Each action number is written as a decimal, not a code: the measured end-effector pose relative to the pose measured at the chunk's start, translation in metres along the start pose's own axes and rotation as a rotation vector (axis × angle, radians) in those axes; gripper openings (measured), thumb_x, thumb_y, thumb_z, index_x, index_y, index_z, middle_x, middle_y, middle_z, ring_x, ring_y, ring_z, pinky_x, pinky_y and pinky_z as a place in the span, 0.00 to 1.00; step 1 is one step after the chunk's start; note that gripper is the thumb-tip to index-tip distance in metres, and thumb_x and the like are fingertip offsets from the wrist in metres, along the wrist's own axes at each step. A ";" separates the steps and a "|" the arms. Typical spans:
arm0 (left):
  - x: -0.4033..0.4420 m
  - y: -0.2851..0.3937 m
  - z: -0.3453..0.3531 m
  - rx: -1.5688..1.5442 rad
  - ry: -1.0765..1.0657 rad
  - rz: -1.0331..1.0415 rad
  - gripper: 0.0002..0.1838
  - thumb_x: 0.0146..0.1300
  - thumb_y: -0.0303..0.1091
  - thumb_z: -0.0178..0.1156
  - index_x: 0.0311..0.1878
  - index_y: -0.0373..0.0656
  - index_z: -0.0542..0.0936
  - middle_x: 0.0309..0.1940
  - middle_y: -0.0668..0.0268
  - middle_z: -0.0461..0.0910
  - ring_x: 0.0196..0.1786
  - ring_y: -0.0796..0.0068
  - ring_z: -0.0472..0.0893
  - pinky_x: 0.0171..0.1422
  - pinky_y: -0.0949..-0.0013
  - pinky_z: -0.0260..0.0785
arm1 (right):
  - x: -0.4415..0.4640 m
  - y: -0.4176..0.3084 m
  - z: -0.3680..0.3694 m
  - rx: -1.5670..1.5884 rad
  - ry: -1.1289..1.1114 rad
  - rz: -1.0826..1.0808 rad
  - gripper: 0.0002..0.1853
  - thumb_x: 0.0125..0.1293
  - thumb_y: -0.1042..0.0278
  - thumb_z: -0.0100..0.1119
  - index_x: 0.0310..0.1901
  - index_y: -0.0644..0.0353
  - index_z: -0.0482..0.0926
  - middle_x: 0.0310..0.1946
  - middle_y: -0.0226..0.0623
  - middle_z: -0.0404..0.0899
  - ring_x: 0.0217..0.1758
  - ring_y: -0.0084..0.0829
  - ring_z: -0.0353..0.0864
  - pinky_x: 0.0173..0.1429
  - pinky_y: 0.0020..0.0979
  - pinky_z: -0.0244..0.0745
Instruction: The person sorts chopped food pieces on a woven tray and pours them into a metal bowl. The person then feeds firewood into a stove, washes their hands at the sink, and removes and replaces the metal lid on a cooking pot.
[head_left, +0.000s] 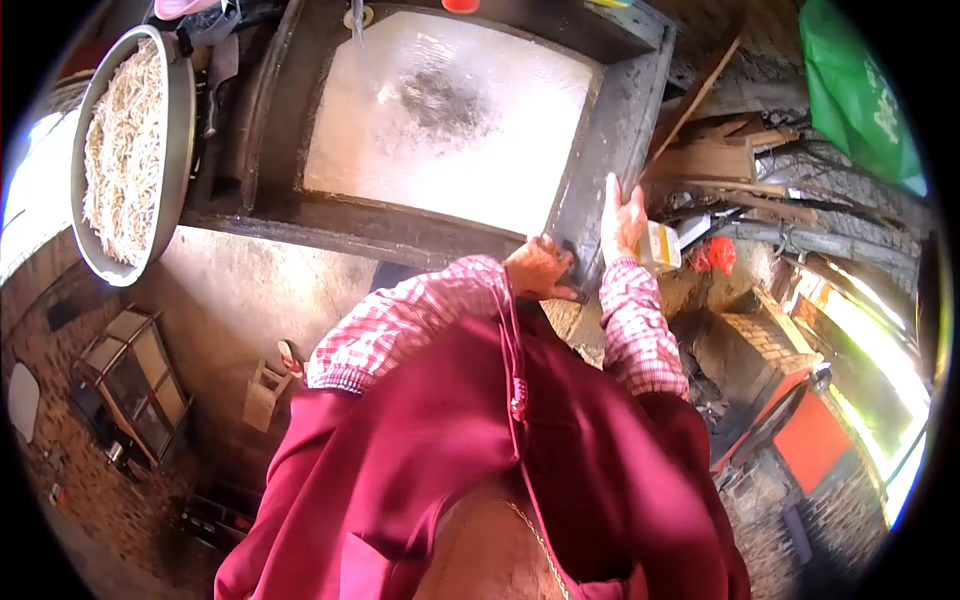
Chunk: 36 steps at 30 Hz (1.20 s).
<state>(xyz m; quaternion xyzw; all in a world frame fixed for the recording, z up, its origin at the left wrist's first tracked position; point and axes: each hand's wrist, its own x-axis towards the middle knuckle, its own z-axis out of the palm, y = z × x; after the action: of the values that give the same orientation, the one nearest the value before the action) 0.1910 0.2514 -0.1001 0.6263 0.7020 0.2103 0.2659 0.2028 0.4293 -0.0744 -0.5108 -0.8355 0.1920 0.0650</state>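
Observation:
Just below the front right corner of a dark stone sink (610, 130) is my left hand (539, 268), its fingers bent at the outer edge; whether it grips anything is unclear. My right hand (622, 218) has its fingers stretched out against the sink's right side, close to a small white and yellow box (660, 246). Cloudy, whitish water (450, 110) with a dark patch in the middle fills the sink. Above its upper left part, a tap (357, 20) points down.
A round metal pan (177, 150) with pale, thin strips stands left of the sink, beside a knife (220, 85). Wooden pieces (705, 160) and a green bag (855, 95) lie at the right. On the floor at lower left are a small stool (264, 395) and a framed cabinet (135, 385).

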 end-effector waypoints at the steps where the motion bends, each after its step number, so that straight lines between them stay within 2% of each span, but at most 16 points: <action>1: 0.002 -0.001 -0.007 -0.103 0.072 -0.073 0.34 0.60 0.62 0.47 0.46 0.34 0.75 0.40 0.49 0.78 0.44 0.50 0.77 0.45 0.52 0.69 | 0.000 -0.006 -0.005 0.057 -0.023 0.017 0.31 0.61 0.42 0.53 0.49 0.68 0.72 0.40 0.59 0.78 0.45 0.55 0.77 0.51 0.45 0.70; 2: 0.008 -0.011 -0.016 -0.074 -0.023 -0.084 0.26 0.64 0.53 0.45 0.44 0.35 0.76 0.37 0.51 0.79 0.39 0.51 0.78 0.41 0.55 0.72 | -0.001 -0.014 -0.011 0.065 -0.072 0.056 0.30 0.61 0.42 0.54 0.46 0.68 0.73 0.39 0.58 0.78 0.45 0.55 0.77 0.51 0.45 0.69; 4: 0.013 -0.061 -0.025 -0.410 0.045 -0.480 0.18 0.66 0.42 0.44 0.39 0.36 0.77 0.33 0.54 0.80 0.37 0.58 0.80 0.37 0.60 0.74 | 0.000 -0.010 -0.008 0.085 -0.053 0.017 0.29 0.61 0.43 0.54 0.44 0.67 0.73 0.38 0.58 0.78 0.43 0.54 0.77 0.49 0.45 0.70; 6: 0.019 -0.178 0.063 -0.861 0.583 -0.717 0.12 0.61 0.37 0.51 0.27 0.44 0.80 0.23 0.60 0.80 0.28 0.68 0.81 0.28 0.63 0.73 | 0.002 -0.004 -0.003 0.072 -0.023 -0.005 0.28 0.61 0.43 0.54 0.42 0.67 0.74 0.36 0.57 0.78 0.41 0.54 0.77 0.48 0.45 0.70; 7: -0.004 -0.203 -0.012 -1.085 0.372 -0.916 0.15 0.66 0.35 0.45 0.32 0.37 0.78 0.27 0.56 0.81 0.29 0.65 0.81 0.32 0.65 0.76 | 0.002 -0.006 -0.004 0.083 -0.032 0.007 0.27 0.61 0.45 0.54 0.42 0.67 0.74 0.36 0.57 0.78 0.41 0.54 0.77 0.47 0.45 0.70; 9: -0.028 -0.240 -0.100 -1.483 0.740 -1.002 0.16 0.66 0.35 0.44 0.37 0.33 0.77 0.26 0.53 0.80 0.29 0.60 0.82 0.34 0.63 0.77 | 0.000 -0.013 -0.009 0.071 -0.034 0.013 0.25 0.62 0.47 0.55 0.41 0.67 0.74 0.35 0.57 0.78 0.39 0.53 0.78 0.45 0.45 0.71; 12: -0.060 -0.337 -0.154 -1.497 0.941 -1.015 0.15 0.65 0.33 0.45 0.41 0.29 0.74 0.33 0.49 0.80 0.34 0.56 0.82 0.41 0.61 0.77 | -0.001 -0.020 -0.010 0.031 -0.020 -0.007 0.23 0.63 0.51 0.56 0.42 0.68 0.73 0.34 0.56 0.79 0.37 0.53 0.78 0.43 0.43 0.72; 14: -0.056 -0.341 -0.208 -1.427 0.939 -1.131 0.16 0.65 0.35 0.47 0.43 0.28 0.73 0.35 0.48 0.80 0.36 0.55 0.82 0.43 0.60 0.77 | 0.000 -0.018 -0.008 0.036 -0.010 -0.022 0.21 0.63 0.53 0.57 0.42 0.68 0.73 0.34 0.56 0.79 0.37 0.52 0.78 0.41 0.42 0.73; 17: -0.048 -0.374 -0.213 -1.521 0.849 -0.901 0.19 0.63 0.38 0.50 0.43 0.26 0.73 0.35 0.47 0.80 0.36 0.53 0.81 0.43 0.61 0.77 | 0.002 -0.016 -0.003 -0.026 0.055 -0.068 0.22 0.62 0.51 0.58 0.42 0.67 0.74 0.33 0.55 0.79 0.36 0.53 0.79 0.40 0.43 0.73; 20: -0.015 -0.367 -0.223 -1.535 0.696 -0.914 0.23 0.62 0.46 0.54 0.44 0.31 0.74 0.34 0.51 0.81 0.38 0.54 0.81 0.42 0.61 0.75 | 0.000 -0.004 0.002 -0.064 0.025 -0.010 0.28 0.61 0.47 0.57 0.48 0.70 0.73 0.37 0.59 0.78 0.40 0.54 0.78 0.45 0.44 0.72; 22: 0.007 -0.383 -0.200 -0.752 0.464 -0.945 0.27 0.59 0.54 0.56 0.46 0.36 0.76 0.34 0.54 0.81 0.39 0.54 0.81 0.41 0.60 0.73 | 0.001 0.009 0.010 -0.098 0.050 -0.024 0.32 0.61 0.44 0.56 0.50 0.71 0.72 0.39 0.61 0.77 0.43 0.55 0.78 0.48 0.45 0.71; 23: 0.016 -0.340 -0.212 -0.089 0.288 -0.726 0.28 0.58 0.58 0.55 0.48 0.41 0.76 0.33 0.56 0.82 0.39 0.54 0.81 0.42 0.58 0.72 | -0.001 0.010 0.009 -0.075 0.015 0.007 0.32 0.61 0.43 0.56 0.49 0.71 0.72 0.40 0.61 0.77 0.44 0.55 0.77 0.49 0.45 0.71; 26: 0.022 -0.251 -0.182 0.240 0.136 -0.500 0.29 0.58 0.59 0.54 0.52 0.44 0.76 0.51 0.55 0.77 0.53 0.58 0.76 0.52 0.56 0.70 | 0.004 -0.009 -0.004 0.004 -0.100 0.108 0.30 0.60 0.43 0.56 0.47 0.69 0.72 0.39 0.59 0.78 0.43 0.55 0.77 0.49 0.44 0.71; 30: -0.021 -0.155 -0.102 -0.003 -0.028 -0.067 0.36 0.58 0.63 0.50 0.56 0.40 0.72 0.56 0.52 0.70 0.59 0.59 0.70 0.57 0.57 0.67 | 0.004 -0.011 -0.007 0.015 -0.114 0.133 0.33 0.59 0.41 0.55 0.51 0.67 0.72 0.40 0.60 0.77 0.46 0.53 0.76 0.52 0.43 0.68; 32: -0.044 -0.107 -0.105 -0.075 -0.225 -0.010 0.38 0.59 0.60 0.54 0.57 0.31 0.69 0.56 0.47 0.71 0.60 0.51 0.70 0.59 0.56 0.66 | 0.005 -0.015 -0.011 -0.031 -0.161 0.158 0.33 0.60 0.41 0.54 0.52 0.67 0.72 0.40 0.61 0.77 0.46 0.55 0.76 0.52 0.44 0.68; 36: -0.079 -0.076 -0.066 -0.160 -0.156 0.085 0.41 0.57 0.65 0.51 0.52 0.28 0.70 0.48 0.49 0.73 0.54 0.54 0.71 0.55 0.56 0.66 | 0.004 -0.006 -0.004 -0.054 -0.043 0.035 0.26 0.59 0.46 0.59 0.42 0.65 0.73 0.29 0.55 0.79 0.34 0.53 0.79 0.43 0.44 0.72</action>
<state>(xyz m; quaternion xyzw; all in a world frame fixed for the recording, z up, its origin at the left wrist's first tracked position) 0.0965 0.1655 -0.0878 0.6466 0.6330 0.2274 0.3597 0.1968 0.4315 -0.0685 -0.5228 -0.8324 0.1816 0.0297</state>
